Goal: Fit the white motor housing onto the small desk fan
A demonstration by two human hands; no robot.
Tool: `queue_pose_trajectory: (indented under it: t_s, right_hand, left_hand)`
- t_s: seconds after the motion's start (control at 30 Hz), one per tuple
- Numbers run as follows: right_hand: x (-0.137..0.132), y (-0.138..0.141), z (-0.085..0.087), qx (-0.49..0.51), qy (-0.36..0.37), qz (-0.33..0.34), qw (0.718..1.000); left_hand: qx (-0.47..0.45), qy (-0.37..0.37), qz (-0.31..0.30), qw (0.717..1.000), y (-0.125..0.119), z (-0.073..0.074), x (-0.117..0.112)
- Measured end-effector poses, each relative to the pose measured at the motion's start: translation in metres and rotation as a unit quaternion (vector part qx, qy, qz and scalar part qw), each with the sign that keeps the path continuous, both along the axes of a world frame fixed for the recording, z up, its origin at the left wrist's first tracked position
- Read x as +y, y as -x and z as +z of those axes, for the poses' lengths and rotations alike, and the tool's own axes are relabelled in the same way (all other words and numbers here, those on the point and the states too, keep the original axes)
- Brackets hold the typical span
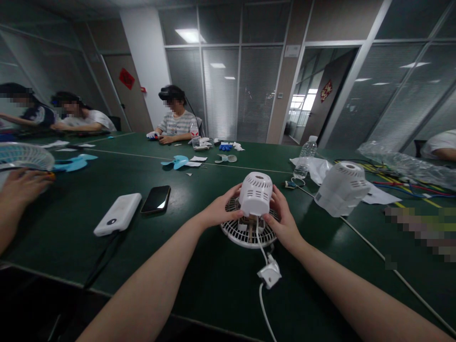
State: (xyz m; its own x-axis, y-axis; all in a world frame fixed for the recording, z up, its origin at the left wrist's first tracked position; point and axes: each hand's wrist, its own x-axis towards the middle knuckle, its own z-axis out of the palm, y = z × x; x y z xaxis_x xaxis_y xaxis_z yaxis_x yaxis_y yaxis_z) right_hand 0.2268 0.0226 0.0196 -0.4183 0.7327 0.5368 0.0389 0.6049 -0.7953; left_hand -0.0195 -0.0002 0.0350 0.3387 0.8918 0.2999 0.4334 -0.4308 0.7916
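Note:
A white vented motor cover [255, 192] of a small fan is gripped from both sides. My left hand [225, 205] has its fingers wrapped round the cover's left side, and my right hand [283, 219] holds its right side. Beneath it, a white round fan grille [245, 240] lies on the table. Part of the inner workings shows between cover and grille. A white cable runs down from under the cover to a small white block [270, 273] in front of the grille. Whether the cover touches the grille is hidden.
Left on the green table [192, 197] are a white power bank [119, 213] and a phone [156, 199]. To the right stand a white plastic housing [342, 190] and a water bottle [307, 156]. Fan blades [177, 162] lie farther back. Another person's hand [24, 185] is at far left.

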Motion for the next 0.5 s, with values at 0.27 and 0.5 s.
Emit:
queue_pose_trajectory:
  t_s: [0.27,0.5]
  right_hand:
    - [-0.0007,-0.0034,0.0042,-0.018,-0.036,0.010,0.999]
    - [-0.0020,-0.0046,0.0041,-0.027,-0.045,0.027,0.998]
  left_hand:
    - [0.004,-0.001,0.017,1.000,-0.0003,0.0039,-0.0023]
    - [0.001,0.004,0.002,1.000,0.0005,0.0045,-0.0035]
